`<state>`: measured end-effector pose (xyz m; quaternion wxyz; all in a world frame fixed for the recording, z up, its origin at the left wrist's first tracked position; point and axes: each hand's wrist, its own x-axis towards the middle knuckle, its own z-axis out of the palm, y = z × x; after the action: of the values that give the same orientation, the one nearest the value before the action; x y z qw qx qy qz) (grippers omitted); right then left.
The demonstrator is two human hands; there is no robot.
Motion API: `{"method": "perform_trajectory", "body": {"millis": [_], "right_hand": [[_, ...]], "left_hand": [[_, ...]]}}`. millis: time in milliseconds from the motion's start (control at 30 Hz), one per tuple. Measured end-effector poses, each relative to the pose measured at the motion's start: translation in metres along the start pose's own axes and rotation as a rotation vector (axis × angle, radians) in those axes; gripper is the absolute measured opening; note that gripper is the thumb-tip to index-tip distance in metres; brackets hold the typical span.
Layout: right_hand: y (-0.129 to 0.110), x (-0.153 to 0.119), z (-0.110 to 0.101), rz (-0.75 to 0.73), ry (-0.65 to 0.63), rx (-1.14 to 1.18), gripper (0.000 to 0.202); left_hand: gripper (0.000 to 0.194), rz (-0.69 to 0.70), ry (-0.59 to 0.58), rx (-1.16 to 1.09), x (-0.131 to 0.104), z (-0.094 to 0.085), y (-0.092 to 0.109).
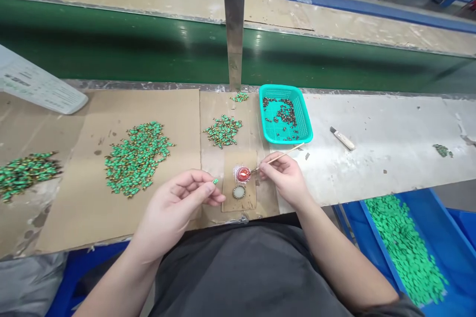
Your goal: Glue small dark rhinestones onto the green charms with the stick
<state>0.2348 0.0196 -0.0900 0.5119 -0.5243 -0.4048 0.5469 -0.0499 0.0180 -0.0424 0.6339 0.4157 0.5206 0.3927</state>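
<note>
Between thumb and forefinger, my left hand [191,190] pinches a small green piece [215,181]. In my right hand [284,174] is a thin wooden-handled brush [284,152], slanting down to the left. Its dark tip reaches the edge of a small round dish of red liquid [243,174]. Just below the dish lies a round cap with a ridged rim and pale inside [239,191]. Both rest on a small cardboard piece [228,203] between my hands.
Heaps of green-and-brown small pieces [137,158] lie left, with a smaller heap [223,131] ahead. A teal basket [309,131] holds dark bits. A knife [342,138] lies right. Blue bins [442,218] with green pieces stand below right; a metal post [234,25] rises ahead.
</note>
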Motion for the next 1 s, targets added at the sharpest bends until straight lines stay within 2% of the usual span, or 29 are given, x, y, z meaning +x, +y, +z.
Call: {"method": "perform_trajectory", "body": {"millis": [133, 467, 633, 767, 867, 1000], "right_hand": [[0.002, 0.001, -0.002, 0.015, -0.014, 0.015, 0.045], [-0.005, 0.0, -0.008, 0.003, -0.07, 0.07, 0.044], [-0.031, -0.016, -0.001, -0.075, -0.1, 0.111, 0.035], [-0.058, -0.038, 0.014, -0.213, -0.174, 0.198, 0.012], [-0.072, -0.05, 0.023, -0.285, -0.205, 0.226, 0.018], [-0.081, -0.058, 0.027, -0.288, -0.219, 0.19, 0.025]], "left_hand": [[0.05, 0.009, 0.007, -0.025, 0.0, -0.002, 0.0], [0.054, -0.084, -0.044, -0.089, 0.0, 0.012, 0.01], [0.041, -0.111, -0.083, -0.144, -0.006, 0.022, 0.015], [0.031, -0.159, -0.221, -0.304, -0.016, 0.03, 0.022], [0.027, -0.188, -0.313, -0.408, -0.022, 0.034, 0.026], [0.024, -0.18, -0.35, -0.465, -0.026, 0.036, 0.03]]}}
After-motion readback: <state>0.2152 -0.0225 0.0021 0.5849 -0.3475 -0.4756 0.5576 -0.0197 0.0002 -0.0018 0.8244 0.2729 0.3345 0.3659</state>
